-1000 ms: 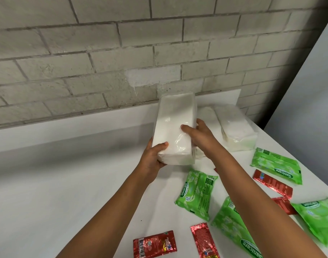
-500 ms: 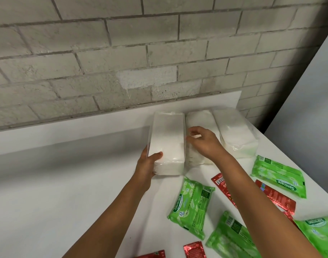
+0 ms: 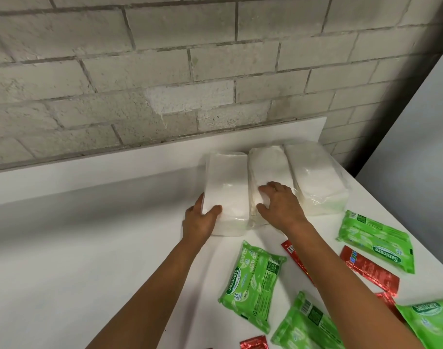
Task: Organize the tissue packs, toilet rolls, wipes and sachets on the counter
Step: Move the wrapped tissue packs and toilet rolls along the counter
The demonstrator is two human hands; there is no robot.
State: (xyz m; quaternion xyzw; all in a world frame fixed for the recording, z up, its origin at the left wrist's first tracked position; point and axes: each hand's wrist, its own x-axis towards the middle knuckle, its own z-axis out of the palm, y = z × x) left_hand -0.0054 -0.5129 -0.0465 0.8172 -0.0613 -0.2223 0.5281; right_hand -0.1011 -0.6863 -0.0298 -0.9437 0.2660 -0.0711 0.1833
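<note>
Three white tissue packs lie side by side on the white counter, against its back ledge. My left hand grips the near left corner of the left tissue pack, thumb on top. My right hand sits on the near end of the middle tissue pack, fingers curled into its wrapper. The right tissue pack lies untouched. Green wipes packs and red sachets are scattered nearer to me on the right. No toilet rolls are in view.
A grey brick wall rises behind the counter's ledge. A pale panel bounds the counter at the right. More green wipes packs and red sachets lie at the bottom right, partly under my right forearm.
The left tissue pack, held up in both hands a second ago, now lies on the counter beside the middle pack. My right hand left it and moved onto the middle pack.
</note>
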